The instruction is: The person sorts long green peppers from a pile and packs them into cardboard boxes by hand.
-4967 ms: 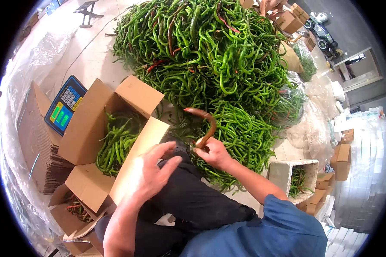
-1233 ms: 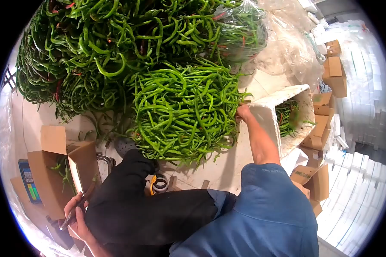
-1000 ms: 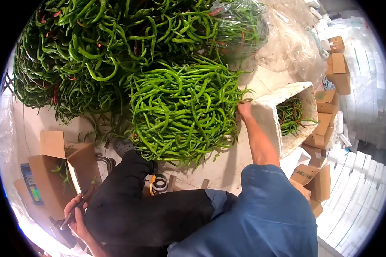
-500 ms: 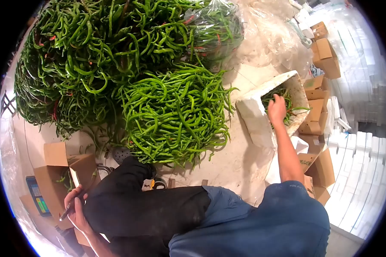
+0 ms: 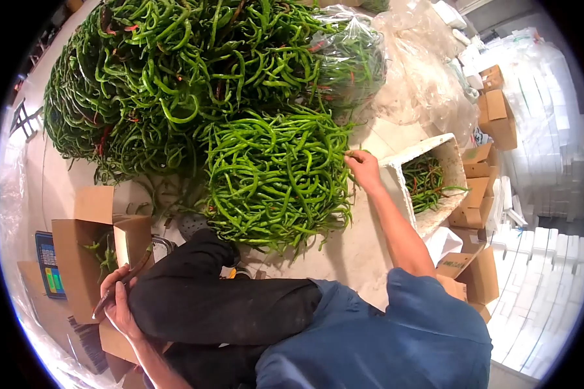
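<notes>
My right hand reaches to the right edge of a heaped pile of bright green chili peppers. Its thumb and fingers are pinched together there, and what they hold is too small to make out. At the lower left, my left hand is closed around a long, curved, dark brownish-red chili pepper, beside my knee. A white foam box lies tipped to the right of the pile, with green and reddish chili peppers inside.
A larger mound of darker green chili peppers rises behind, next to a clear plastic bag of peppers. An opened cardboard box stands left, near a blue device. Cardboard boxes and stacked white foam boxes line the right.
My right hand has left the foam box and moved left to the edge of the bright green pile. My left hand stays closed at the lower left. The view has shifted slightly.
</notes>
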Action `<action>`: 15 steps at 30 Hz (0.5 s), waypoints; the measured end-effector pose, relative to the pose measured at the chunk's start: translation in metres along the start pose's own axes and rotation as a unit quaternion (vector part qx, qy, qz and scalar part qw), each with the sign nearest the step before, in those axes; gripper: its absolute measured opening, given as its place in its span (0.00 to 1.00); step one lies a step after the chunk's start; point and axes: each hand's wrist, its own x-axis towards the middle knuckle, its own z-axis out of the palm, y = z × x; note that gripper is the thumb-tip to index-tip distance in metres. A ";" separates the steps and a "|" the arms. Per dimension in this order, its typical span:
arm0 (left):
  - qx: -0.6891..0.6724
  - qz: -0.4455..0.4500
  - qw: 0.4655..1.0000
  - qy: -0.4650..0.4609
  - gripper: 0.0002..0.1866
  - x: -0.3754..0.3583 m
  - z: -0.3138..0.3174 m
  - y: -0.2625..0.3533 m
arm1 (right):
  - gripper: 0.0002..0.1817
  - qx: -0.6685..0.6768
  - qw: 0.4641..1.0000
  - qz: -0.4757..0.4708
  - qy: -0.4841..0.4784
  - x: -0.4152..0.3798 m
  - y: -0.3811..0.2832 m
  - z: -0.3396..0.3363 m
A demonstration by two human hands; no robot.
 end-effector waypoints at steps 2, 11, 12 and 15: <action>-0.011 -0.003 1.000 -0.005 0.13 0.001 0.002 -0.001 | 0.13 0.006 0.997 -0.071 -0.006 -0.009 -0.026 -0.012; -0.010 0.025 0.999 -0.023 0.12 0.008 0.004 -0.001 | 0.13 0.280 0.942 -0.065 -0.170 -0.061 -0.173 -0.028; -0.014 0.029 0.999 -0.022 0.11 0.007 0.003 -0.001 | 0.12 0.314 0.928 -0.060 -0.190 -0.066 -0.180 -0.027; -0.022 0.038 0.999 -0.008 0.11 0.004 0.001 -0.003 | 0.11 0.352 0.902 -0.066 -0.240 -0.079 -0.194 -0.024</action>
